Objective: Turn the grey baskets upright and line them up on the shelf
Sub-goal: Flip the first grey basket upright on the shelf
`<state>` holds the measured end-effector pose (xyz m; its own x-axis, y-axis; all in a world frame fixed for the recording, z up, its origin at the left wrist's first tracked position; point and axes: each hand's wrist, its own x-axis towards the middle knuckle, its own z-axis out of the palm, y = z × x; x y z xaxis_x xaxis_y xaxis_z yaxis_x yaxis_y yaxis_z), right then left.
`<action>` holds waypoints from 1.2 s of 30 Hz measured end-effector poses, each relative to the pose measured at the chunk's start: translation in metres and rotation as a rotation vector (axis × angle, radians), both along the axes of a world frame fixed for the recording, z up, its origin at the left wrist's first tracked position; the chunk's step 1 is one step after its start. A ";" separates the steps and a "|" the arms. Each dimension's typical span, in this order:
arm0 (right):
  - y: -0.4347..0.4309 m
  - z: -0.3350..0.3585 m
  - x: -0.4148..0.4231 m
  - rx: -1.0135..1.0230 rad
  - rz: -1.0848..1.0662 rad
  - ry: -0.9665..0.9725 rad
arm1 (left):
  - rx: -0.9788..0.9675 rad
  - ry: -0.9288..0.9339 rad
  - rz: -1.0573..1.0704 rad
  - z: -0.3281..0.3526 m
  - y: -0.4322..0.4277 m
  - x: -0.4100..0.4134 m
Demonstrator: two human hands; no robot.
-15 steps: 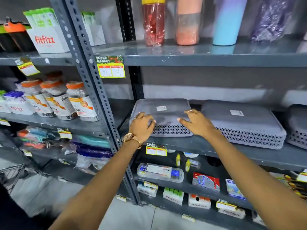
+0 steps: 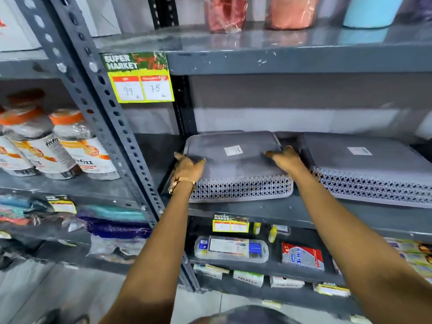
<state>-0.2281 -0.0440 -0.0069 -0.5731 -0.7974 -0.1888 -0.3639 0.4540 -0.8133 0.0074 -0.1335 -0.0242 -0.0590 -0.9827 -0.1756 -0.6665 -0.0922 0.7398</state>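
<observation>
Two grey baskets lie upside down on the grey metal shelf [image 2: 280, 212], flat bases up, perforated walls facing me. My left hand [image 2: 188, 167] grips the left side of the left basket [image 2: 233, 164], thumb over its top. My right hand [image 2: 286, 159] holds that basket's right side, fingers curled into the gap beside the second basket [image 2: 364, 164]. Each base carries a small white sticker. The left basket's front rim rests near the shelf's front edge.
A perforated steel upright [image 2: 109, 118] stands just left of my left hand. The shelf above [image 2: 280, 59] holds wrapped bottles and a yellow price tag [image 2: 140, 78]. Jars with orange lids [image 2: 70, 146] fill the neighbouring bay. Small packaged goods [image 2: 231, 249] sit below.
Both hands have moved from the front top edge of the left basket out to its two sides and closed on it. The camera has come closer to the shelf.
</observation>
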 end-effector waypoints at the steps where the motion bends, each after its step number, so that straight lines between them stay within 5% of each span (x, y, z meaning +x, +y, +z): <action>1: -0.004 0.001 -0.002 -0.005 -0.053 -0.074 | 0.037 0.022 0.011 0.000 -0.006 -0.003; 8: -0.018 -0.004 -0.006 -0.154 -0.266 -0.382 | -0.055 0.176 0.233 -0.007 -0.023 -0.014; 14: -0.028 0.027 -0.023 -0.569 -0.373 -0.596 | -0.485 0.823 0.340 0.036 -0.030 -0.030; 22: 0.003 -0.006 -0.031 -0.465 -0.368 -0.720 | 0.079 0.968 0.346 0.002 -0.031 0.005; 25: 0.010 -0.016 -0.026 -0.375 -0.351 -0.595 | 0.098 0.883 0.230 -0.007 -0.023 0.017; 29: 0.024 -0.036 -0.020 -0.204 -0.335 -0.371 | 0.187 0.417 0.222 -0.017 -0.006 0.023; 33: 0.038 -0.051 -0.012 -0.136 -0.255 -0.287 | 0.074 0.224 0.206 -0.018 0.006 0.020; 36: 0.044 -0.052 -0.010 -0.135 -0.218 -0.310 | -0.107 -0.142 0.190 -0.008 0.013 0.012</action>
<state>-0.2377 -0.0002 -0.0593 -0.6642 -0.6926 -0.2815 0.0013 0.3755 -0.9268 0.0193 -0.1210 -0.0320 0.1459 -0.9873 -0.0635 -0.7429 -0.1517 0.6520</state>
